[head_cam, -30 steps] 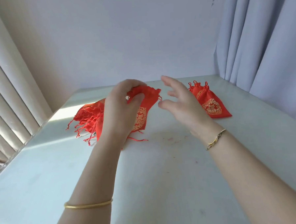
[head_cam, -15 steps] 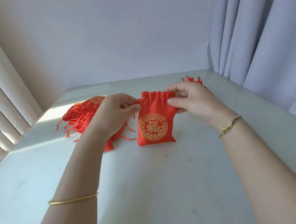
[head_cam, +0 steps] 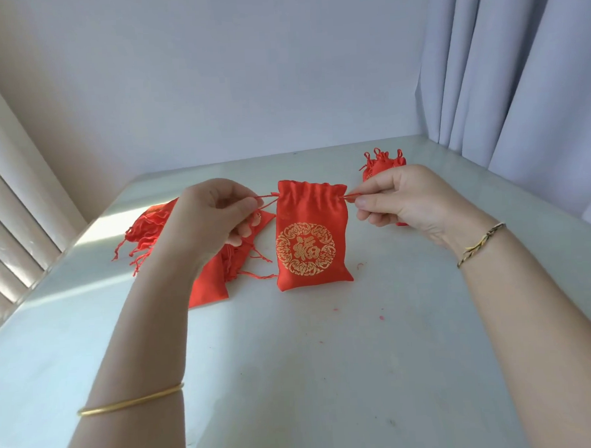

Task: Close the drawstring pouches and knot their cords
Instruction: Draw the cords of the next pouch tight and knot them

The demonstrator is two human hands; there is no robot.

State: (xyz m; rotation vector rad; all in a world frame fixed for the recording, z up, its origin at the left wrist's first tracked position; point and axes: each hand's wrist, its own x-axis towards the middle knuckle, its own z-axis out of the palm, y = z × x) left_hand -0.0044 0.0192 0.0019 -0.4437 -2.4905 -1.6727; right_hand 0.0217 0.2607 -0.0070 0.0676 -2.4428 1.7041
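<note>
A red drawstring pouch [head_cam: 311, 236] with a gold round emblem hangs upright between my hands, its bottom edge at the table. Its mouth is partly gathered into folds. My left hand [head_cam: 215, 216] pinches the red cord coming out of the pouch's left side. My right hand [head_cam: 400, 197] pinches the cord at the right side. Both cords run short and taut from the mouth to my fingers.
A heap of red pouches [head_cam: 157, 231] with loose cords lies on the pale table [head_cam: 294, 361] behind my left hand. A closed, knotted red pouch [head_cam: 383, 162] lies behind my right hand. Curtains [head_cam: 519, 75] hang at the right, blinds at the left.
The pouch went from my left hand alone to being held at its mouth by both hands. Now my hands have moved apart, pulling the side cords, and the mouth is more gathered.
</note>
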